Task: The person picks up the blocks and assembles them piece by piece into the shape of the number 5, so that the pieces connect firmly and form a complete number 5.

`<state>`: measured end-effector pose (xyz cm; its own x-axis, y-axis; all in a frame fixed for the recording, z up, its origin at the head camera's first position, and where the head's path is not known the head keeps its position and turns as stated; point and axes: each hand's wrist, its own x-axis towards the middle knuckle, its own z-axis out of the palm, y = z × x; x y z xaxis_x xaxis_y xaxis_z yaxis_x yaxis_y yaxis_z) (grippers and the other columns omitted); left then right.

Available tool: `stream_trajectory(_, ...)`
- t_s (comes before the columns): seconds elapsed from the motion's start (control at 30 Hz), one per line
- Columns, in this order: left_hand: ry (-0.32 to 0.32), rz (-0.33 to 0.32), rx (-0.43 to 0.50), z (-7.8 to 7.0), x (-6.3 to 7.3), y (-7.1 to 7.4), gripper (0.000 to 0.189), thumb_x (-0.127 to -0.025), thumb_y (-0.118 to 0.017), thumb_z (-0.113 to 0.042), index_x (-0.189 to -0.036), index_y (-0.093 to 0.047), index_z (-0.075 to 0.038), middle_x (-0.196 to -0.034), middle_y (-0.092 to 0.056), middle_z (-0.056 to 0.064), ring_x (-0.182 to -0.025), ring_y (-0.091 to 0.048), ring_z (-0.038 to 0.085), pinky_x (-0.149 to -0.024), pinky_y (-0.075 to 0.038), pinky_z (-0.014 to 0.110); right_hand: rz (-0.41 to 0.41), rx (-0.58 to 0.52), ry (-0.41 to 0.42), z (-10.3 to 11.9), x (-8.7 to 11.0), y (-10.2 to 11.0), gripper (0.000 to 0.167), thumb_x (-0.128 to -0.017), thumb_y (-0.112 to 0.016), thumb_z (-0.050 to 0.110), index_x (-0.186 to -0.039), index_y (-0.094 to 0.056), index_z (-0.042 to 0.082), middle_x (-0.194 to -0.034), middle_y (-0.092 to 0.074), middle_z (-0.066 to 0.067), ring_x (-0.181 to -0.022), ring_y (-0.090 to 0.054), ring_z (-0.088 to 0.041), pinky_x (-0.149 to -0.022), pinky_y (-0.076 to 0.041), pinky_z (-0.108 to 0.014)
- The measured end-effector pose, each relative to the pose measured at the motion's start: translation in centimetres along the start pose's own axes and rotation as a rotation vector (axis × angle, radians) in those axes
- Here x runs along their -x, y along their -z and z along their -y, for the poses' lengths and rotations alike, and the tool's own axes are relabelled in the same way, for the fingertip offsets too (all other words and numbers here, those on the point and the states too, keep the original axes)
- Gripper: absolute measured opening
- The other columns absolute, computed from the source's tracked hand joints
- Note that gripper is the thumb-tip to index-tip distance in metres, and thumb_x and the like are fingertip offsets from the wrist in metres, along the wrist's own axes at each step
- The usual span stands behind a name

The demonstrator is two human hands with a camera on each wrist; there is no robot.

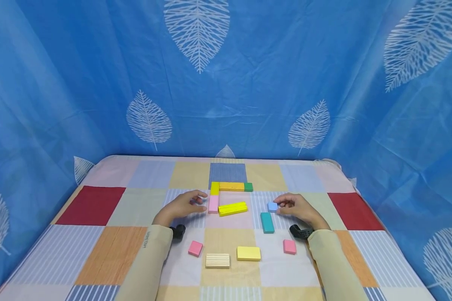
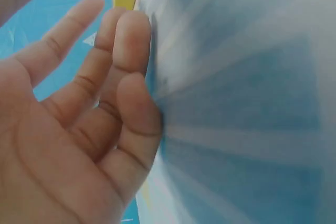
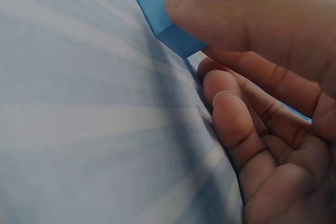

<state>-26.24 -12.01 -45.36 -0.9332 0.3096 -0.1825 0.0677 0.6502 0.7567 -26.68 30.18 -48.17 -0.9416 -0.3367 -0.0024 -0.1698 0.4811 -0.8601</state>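
Observation:
My right hand [image 1: 297, 207] pinches a small light blue block [image 1: 272, 207] with thumb and fingertips, low over the cloth. In the right wrist view the thumb presses on the near side of the blue block [image 3: 152, 3], while the other fingers curl by the cloth. A teal block [image 1: 267, 223] lies just in front of it. My left hand [image 1: 182, 205] rests at the cloth with loosely bent fingers and holds nothing. Beside its fingertips a pink block [image 1: 213, 204] continues a yellow block [image 1: 215, 188], with an orange block [image 1: 231, 187] and a green block [image 1: 248, 187] running right from there.
A bright yellow block [image 1: 232, 208] lies aslant between the hands. Nearer me are a pale yellow block [image 1: 248, 253], a striped wooden block [image 1: 217, 261], a left pink block [image 1: 195, 248] and a right pink block [image 1: 289, 246]. Blue curtains [image 1: 226, 104] surround the patchwork-covered table [image 1: 135, 255].

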Motion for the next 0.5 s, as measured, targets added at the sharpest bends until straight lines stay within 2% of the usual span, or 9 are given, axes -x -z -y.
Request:
stream_trajectory(0.17, -0.077, 0.046, 0.023, 0.0, 0.5, 0.1, 0.034, -0.1, -0.077, -0.012, -0.133, -0.072, -0.006, -0.119, -0.07, 0.008, -0.108, -0.063, 0.028, -0.101, -0.056, 0.047, 0.005, -0.012, 0.007, -0.3, -0.1, -0.1, 0.032, -0.093, -0.082, 0.001, -0.122, -0.073, -0.01, -0.101, -0.064, -0.011, -0.087, -0.055, -0.016, -0.074, -0.046, -0.021)
stream_trajectory(0.3, -0.169, 0.095, 0.032, -0.2, 0.9, 0.0, 0.029, -0.101, -0.075, -0.009, -0.13, -0.073, -0.005, -0.116, -0.07, 0.006, -0.104, -0.063, 0.024, -0.1, -0.056, 0.044, -0.002, -0.017, 0.007, -0.4, -0.2, -0.1, 0.032, -0.093, -0.082, 0.0, -0.122, -0.073, -0.01, -0.101, -0.064, -0.011, -0.087, -0.054, -0.016, -0.074, -0.046, -0.021)
stream_trajectory(0.4, -0.233, 0.121, 0.015, -0.3, 1.4, 0.0, 0.027, -0.101, -0.075, -0.01, -0.128, -0.073, -0.003, -0.115, -0.071, 0.006, -0.102, -0.063, 0.023, -0.097, -0.056, 0.042, -0.005, -0.023, 0.003, -0.4, -0.2, 0.0, 0.032, -0.093, -0.082, 0.001, -0.122, -0.073, -0.01, -0.101, -0.064, -0.011, -0.088, -0.055, -0.017, -0.075, -0.047, -0.021)
stream_trajectory(0.5, -0.27, 0.13, -0.001, -0.4, 2.1, 0.0, 0.026, -0.102, -0.074, -0.012, -0.127, -0.074, -0.004, -0.116, -0.072, 0.004, -0.101, -0.063, 0.021, -0.094, -0.055, 0.039, -0.008, -0.029, -0.003, -0.4, -0.2, 0.0, 0.033, -0.093, -0.082, 0.001, -0.122, -0.073, -0.01, -0.102, -0.065, -0.011, -0.089, -0.055, -0.018, -0.075, -0.047, -0.021)
